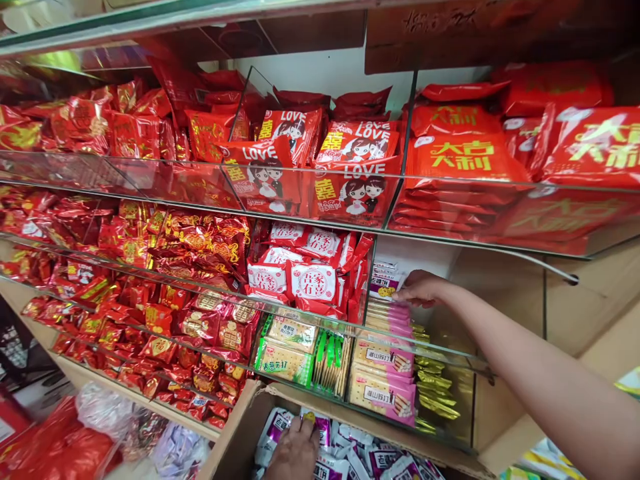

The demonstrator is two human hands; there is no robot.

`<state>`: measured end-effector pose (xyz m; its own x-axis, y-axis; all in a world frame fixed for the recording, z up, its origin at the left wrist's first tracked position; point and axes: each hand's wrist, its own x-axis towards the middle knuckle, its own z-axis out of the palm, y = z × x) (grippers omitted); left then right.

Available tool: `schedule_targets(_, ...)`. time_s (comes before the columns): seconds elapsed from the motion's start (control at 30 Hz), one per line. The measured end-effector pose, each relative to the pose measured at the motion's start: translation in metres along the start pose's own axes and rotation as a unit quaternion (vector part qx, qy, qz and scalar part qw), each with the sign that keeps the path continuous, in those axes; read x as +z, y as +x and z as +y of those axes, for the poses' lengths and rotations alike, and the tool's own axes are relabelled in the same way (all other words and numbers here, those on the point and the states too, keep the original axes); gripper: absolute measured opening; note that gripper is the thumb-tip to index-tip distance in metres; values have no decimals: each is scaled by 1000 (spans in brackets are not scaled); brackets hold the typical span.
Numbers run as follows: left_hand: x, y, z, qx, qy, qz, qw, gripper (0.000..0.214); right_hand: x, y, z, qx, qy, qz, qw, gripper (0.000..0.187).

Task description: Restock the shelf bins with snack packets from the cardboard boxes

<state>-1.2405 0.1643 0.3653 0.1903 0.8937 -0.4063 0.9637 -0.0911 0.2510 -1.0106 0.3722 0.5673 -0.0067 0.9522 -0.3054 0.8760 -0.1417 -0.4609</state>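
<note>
My right hand (pixel 419 288) reaches into the middle shelf compartment, fingers closed on a white and purple snack packet (pixel 384 283) at the back. Below that compartment lie stacks of pink cracker packets (pixel 384 363). My left hand (pixel 296 452) rests low in a cardboard box (pixel 240 430), fingers bent over white and purple packets (pixel 345 457) that fill it; whether it grips one is hidden.
Glass-fronted shelves (pixel 300 223) hold red sweet packets (pixel 165 280) on the left, red LOVE bags (pixel 357 167) and flat red packs (pixel 465 160) above. Green cracker packs (pixel 285 350) sit beside the pink ones. Plastic bags (pixel 100 427) lie low on the left.
</note>
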Motion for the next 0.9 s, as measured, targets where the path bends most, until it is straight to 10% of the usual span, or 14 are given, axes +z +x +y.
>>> schedule_targets(0.13,-7,-9,-8,29,-55,1,998,43,-14,-15,-10,-3,-148,35,988,35)
schedule_targets(0.23,-19,-26,-13,43,-164,10,985,35,-13,-58,-10,-69,-248,209,943,36)
schedule_targets(0.37,-52,-51,-2,82,-400,29,912,27,42,-147,9,-261,-131,370,882,28)
schedule_targets(0.53,-78,-63,34,129,-673,-6,728,34,151,-202,41,-233,165,223,932,31)
schedule_targets(0.63,-75,-59,56,145,-726,72,668,34,178,-194,44,-158,322,199,912,27)
schedule_targets(0.77,-65,-51,77,115,-717,222,651,25,174,-185,37,-111,471,184,856,28)
schedule_targets(0.9,-59,-48,81,129,-653,285,690,24,171,-189,35,-85,482,132,862,32)
